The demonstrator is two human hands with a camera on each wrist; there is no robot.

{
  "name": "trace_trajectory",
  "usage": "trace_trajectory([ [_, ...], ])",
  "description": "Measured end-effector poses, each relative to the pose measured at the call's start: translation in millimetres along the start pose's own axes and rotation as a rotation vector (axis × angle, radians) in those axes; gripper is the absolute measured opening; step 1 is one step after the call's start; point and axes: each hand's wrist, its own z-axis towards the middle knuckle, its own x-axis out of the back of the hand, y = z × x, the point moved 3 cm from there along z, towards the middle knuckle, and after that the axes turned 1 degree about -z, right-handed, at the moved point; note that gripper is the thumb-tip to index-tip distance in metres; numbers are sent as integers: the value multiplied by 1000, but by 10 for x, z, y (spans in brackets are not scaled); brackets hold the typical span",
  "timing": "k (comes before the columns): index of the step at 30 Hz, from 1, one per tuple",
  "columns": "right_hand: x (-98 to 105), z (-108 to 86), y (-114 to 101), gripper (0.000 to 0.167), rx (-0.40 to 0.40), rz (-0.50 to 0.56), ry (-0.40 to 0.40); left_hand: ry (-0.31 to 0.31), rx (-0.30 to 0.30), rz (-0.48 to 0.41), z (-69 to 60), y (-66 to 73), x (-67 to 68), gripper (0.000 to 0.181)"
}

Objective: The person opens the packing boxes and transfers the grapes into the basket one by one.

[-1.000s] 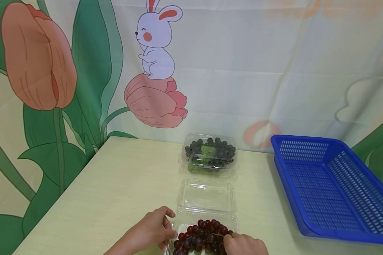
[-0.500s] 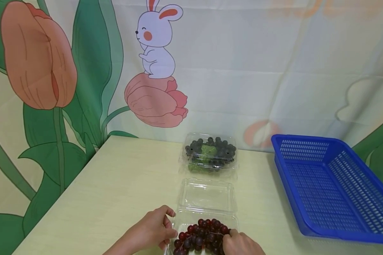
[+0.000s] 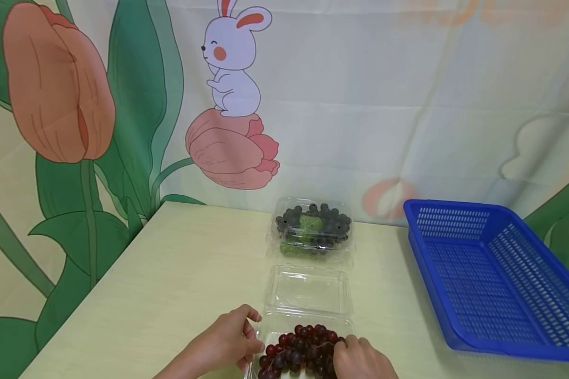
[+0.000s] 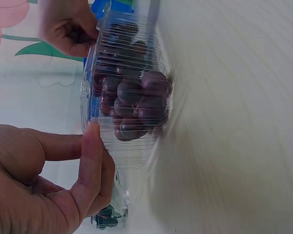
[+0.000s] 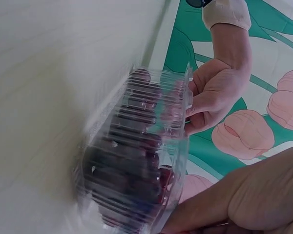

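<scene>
A clear plastic clamshell box (image 3: pixel 277 325) lies open at the table's front, its lid (image 3: pixel 308 287) folded back away from me. Inside is a bunch of dark red grapes (image 3: pixel 297 351). My left hand (image 3: pixel 225 339) pinches the box's left rim between thumb and fingers, seen closely in the left wrist view. At the right end of the bunch, my right hand (image 3: pixel 364 360) has curled fingers over the rim and grips the grapes near their stem; its fingertips are mostly hidden. The right wrist view shows the grapes (image 5: pixel 136 117) through the ribbed wall.
Behind the lid stands a second, closed clear box (image 3: pixel 313 226) holding dark grapes and some green. To the right is a blue plastic basket (image 3: pixel 429 284) with slotted walls. A printed fabric backdrop (image 3: pixel 341 105) hangs behind the pale table (image 3: pixel 185 258).
My right hand shifts slightly at the right end of the grapes, its knuckles rising a little. The left hand stays on the rim, and the box has not moved.
</scene>
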Motion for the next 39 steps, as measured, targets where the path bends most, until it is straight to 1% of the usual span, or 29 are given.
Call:
trace_trajectory([
  [3,35,-8,28,25,14,20,86,4,-2,-1,-2,2,1,38],
  [4,43,-13,41,24,9,31,107,5,-5,0,-2,1,1,38],
  [8,78,-25,82,21,-13,48,148,3,-11,4,0,-1,2,37],
  [14,105,-10,94,18,-41,24,136,-4,-12,0,1,-2,7,38],
  [19,119,0,80,25,-64,26,131,-7,-21,-4,-3,-4,1,38],
  [25,155,4,63,29,-43,38,171,-5,-19,-10,-2,-13,3,38],
  [27,154,11,72,29,-41,50,163,-6,-20,-13,0,-15,3,38],
  [30,135,26,105,28,-43,101,128,-9,-26,-16,0,-16,3,38],
  [33,124,53,154,25,-44,190,80,-10,-26,-19,4,-16,2,38],
  [37,137,90,225,21,-15,346,46,-8,-14,-16,12,-18,-1,38],
  [39,155,101,256,18,-17,439,36,-6,-6,-14,14,-18,-2,38],
])
